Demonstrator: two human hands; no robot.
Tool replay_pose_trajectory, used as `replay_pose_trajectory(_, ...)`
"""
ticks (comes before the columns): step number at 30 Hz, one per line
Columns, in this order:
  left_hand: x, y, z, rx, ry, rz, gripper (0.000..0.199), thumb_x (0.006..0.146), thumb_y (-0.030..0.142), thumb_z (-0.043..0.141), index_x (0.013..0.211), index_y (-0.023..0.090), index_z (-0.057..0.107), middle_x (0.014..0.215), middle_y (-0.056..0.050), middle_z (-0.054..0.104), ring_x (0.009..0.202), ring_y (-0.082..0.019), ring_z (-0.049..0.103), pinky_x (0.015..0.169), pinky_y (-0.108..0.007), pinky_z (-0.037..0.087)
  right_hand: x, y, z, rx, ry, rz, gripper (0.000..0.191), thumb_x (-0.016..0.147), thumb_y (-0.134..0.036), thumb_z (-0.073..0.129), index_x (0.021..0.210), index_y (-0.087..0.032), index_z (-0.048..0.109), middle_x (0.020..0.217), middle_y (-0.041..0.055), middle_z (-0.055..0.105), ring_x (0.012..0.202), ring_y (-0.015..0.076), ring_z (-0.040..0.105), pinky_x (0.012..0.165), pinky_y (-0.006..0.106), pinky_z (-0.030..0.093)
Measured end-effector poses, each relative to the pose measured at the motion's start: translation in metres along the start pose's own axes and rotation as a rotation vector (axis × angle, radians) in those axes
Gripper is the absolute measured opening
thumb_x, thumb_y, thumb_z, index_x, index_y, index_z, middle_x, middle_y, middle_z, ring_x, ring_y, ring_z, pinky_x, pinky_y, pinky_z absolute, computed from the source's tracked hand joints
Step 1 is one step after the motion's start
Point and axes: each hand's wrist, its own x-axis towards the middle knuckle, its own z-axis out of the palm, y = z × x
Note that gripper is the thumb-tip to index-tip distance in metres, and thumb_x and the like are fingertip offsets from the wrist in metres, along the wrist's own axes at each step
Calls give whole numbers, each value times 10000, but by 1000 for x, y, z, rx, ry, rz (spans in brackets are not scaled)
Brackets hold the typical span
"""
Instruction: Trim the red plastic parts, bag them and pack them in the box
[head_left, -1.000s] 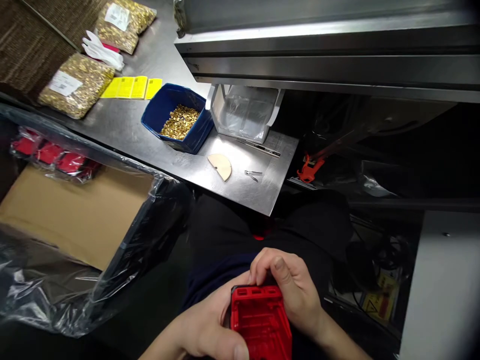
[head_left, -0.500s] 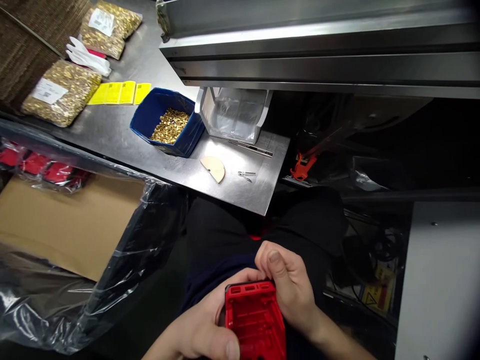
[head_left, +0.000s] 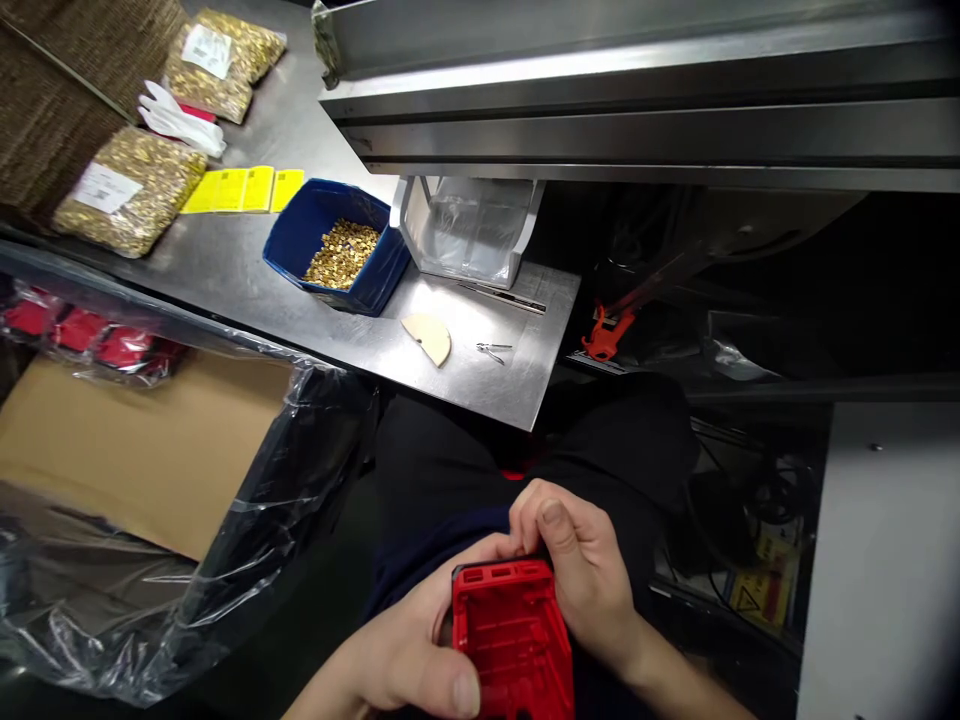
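A red plastic housing point(head_left: 514, 640) with a dark outer edge is held low in the head view, its hollow, ribbed inside facing up. My left hand point(head_left: 420, 640) wraps round its left side, thumb along the near left edge and fingers behind the far end. Against the far right corner rests my right hand point(head_left: 574, 560), fingers curled in and thumb bent over them. Whatever those curled fingers hold, if anything, is hidden. The lower part of the housing runs out of the picture.
On the metal table point(head_left: 330, 335) stand a blue bin point(head_left: 375, 285) of small brass-coloured parts and a clear-lined white bin point(head_left: 472, 235). A pale half-disc point(head_left: 427, 338) and a small metal tool point(head_left: 493, 349) lie near its edge. Left is a plastic-lined carton point(head_left: 142, 440) with wrapped red parts.
The housing and both hands stay almost in place, with the same grip. The whole view has shifted very slightly.
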Motion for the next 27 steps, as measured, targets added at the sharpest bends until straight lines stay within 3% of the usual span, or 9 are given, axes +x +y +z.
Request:
replay_pose_trajectory(3, 0, -1, 0, 11, 29, 5, 793, 594, 596, 925, 1185, 212, 562, 1017, -54, 564, 801, -160, 489, 752, -289, 401, 1, -1, 0, 24, -34, 20, 447, 1087, -391, 435, 711, -188, 566, 716, 28, 603, 676, 155, 569, 652, 311, 453)
replay_pose_trajectory(8, 0, 0, -1, -24, -6, -22, 851, 624, 576, 924, 1299, 229, 539, 994, -49, 593, 780, -154, 511, 741, -278, 416, 0, 1, 0, -55, 57, 29, 466, 1085, -394, 443, 665, -195, 478, 645, -13, 473, 603, 123, 451, 570, 289, 361)
replay_pose_trajectory(13, 0, -1, 0, -9, 34, 16, 781, 605, 573, 931, 1204, 213, 583, 1037, -65, 582, 807, -163, 505, 762, -294, 410, 0, 0, 1, 24, -36, 33, 457, 1089, -396, 425, 712, -185, 574, 721, 32, 611, 688, 157, 580, 662, 309, 461)
replay_pose_trajectory(18, -2, -4, -1, -63, 10, 0, 846, 630, 542, 931, 1315, 244, 535, 1001, -50, 608, 797, -161, 535, 738, -276, 428, -1, 4, 0, -86, 91, 52, 471, 1086, -414, 431, 668, -197, 441, 652, -19, 428, 613, 121, 417, 575, 285, 336)
replay_pose_trajectory(23, -1, -4, -2, -43, 21, 8, 826, 588, 549, 950, 1244, 206, 585, 981, -52, 595, 772, -149, 518, 727, -269, 421, -2, 2, 1, 11, 20, 55, 453, 1086, -393, 427, 694, -190, 527, 687, 14, 538, 645, 140, 510, 614, 292, 408)
replay_pose_trajectory(27, -3, -6, -4, -79, -4, -15, 853, 612, 519, 948, 1317, 247, 555, 1011, -54, 612, 810, -164, 554, 767, -287, 447, -3, 6, 0, -98, 108, 58, 458, 1084, -396, 429, 669, -202, 427, 653, -16, 427, 607, 124, 404, 575, 286, 334)
